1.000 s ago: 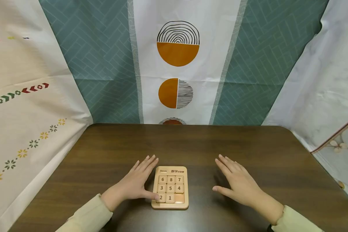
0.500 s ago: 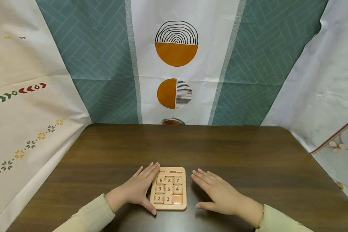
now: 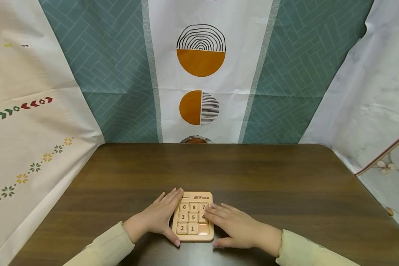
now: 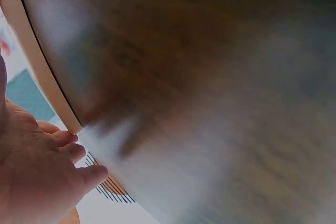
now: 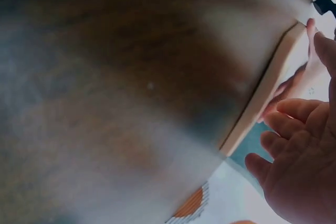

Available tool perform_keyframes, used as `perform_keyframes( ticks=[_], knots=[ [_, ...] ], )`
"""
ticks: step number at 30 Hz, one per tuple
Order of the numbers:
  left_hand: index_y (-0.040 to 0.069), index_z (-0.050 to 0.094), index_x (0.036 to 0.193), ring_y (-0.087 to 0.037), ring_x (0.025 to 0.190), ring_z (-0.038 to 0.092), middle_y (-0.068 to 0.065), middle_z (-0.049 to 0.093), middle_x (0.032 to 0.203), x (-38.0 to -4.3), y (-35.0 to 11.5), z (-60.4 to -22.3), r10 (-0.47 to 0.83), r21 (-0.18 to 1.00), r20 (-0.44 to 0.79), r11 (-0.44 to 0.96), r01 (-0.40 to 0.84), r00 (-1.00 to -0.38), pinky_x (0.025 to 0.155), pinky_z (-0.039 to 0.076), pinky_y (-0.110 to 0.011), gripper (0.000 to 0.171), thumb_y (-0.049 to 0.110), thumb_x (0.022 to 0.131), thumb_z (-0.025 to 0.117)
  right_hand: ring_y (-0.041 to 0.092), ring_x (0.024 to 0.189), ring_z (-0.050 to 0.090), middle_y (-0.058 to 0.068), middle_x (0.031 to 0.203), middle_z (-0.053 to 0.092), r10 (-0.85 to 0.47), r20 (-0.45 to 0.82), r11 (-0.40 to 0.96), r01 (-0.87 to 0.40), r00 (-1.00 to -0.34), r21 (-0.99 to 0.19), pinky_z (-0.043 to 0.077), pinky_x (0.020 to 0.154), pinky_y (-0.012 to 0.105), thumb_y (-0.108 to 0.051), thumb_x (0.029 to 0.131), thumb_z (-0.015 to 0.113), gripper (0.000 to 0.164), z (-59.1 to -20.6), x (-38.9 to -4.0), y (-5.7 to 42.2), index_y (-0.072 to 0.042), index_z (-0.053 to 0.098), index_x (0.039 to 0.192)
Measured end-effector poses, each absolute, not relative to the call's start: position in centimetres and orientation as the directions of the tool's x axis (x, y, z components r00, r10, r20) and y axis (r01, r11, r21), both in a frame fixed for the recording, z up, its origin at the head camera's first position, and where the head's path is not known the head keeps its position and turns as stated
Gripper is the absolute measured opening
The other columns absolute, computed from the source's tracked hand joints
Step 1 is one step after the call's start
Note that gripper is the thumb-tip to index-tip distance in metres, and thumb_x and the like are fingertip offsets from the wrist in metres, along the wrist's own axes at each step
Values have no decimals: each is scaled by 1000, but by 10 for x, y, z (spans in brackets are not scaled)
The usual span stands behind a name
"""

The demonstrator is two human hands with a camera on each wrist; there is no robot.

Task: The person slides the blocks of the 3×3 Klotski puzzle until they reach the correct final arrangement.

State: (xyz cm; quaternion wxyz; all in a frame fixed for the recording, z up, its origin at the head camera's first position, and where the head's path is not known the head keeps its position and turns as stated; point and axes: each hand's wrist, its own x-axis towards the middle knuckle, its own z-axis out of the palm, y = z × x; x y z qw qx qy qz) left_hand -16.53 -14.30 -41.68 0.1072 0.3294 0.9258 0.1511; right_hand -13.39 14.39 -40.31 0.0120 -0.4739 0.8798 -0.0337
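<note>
A pale wooden number slide puzzle (image 3: 193, 217) lies on the table, its tiles reading 6 8 7, 3 5 4, then 2 1 and a vacant slot at lower right. Along its left side my left hand (image 3: 156, 218) holds it, fingertips at the top corner, thumb at the bottom corner. My right hand (image 3: 237, 226) is at the right side, fingertips over the 7 and 4 tiles and thumb beside the lower right corner; whether these fingers press is unclear. Both wrist views show the puzzle's side edge (image 4: 44, 72) near the fingers.
The brown wooden table (image 3: 252, 166) reaches back to a teal and white hanging cloth (image 3: 119, 74). Patterned cloths also hang on both sides. A small black object (image 5: 324, 4) shows at the edge of the right wrist view.
My right hand has moved left from beside the puzzle until its fingertips lie over the right tiles. My left thumb has shifted off the 2 tile to the bottom corner, and its fingers reached the top corner.
</note>
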Motion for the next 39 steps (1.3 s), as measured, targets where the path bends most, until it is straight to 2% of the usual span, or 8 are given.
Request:
perform_keyframes(
  ticks=[14, 25, 31, 39],
  knots=[
    [-8, 10, 149, -37, 144, 17, -24, 10, 157, -170, -140, -417, 630, 411, -144, 740, 533, -763, 112, 19, -58, 139, 63, 54, 83, 19, 141, 32, 5, 151, 38, -817, -77, 574, -819, -572, 3, 30, 112, 41, -59, 92, 46, 73, -404, -137, 136, -8, 42, 144],
    [-10, 14, 148, -40, 144, 13, -27, 13, 155, -169, -139, -415, 628, 394, -133, 743, 541, -767, 113, 17, -58, 137, 62, 54, 83, 19, 143, 28, 6, 153, 33, -813, -120, 576, -817, -570, -26, 28, 113, 43, -62, 93, 40, 76, -402, -134, 135, -8, 38, 146],
    [-8, 15, 148, -39, 145, 10, -25, 12, 156, -170, -137, -414, 612, 382, -154, 761, 525, -775, 114, 16, -57, 138, 63, 52, 83, 21, 140, 33, 8, 151, 36, -843, -87, 534, -846, -531, -9, 33, 109, 46, -63, 92, 40, 77, -401, -124, 136, -6, 40, 144],
    [-7, 16, 149, -38, 145, 12, -26, 12, 156, -171, -136, -415, 594, 377, -155, 774, 508, -789, 113, 18, -58, 139, 63, 50, 84, 22, 137, 39, 9, 148, 41, -875, -50, 481, -876, -482, 36, 38, 107, 42, -61, 92, 43, 75, -397, -110, 138, -6, 43, 142]
  ],
)
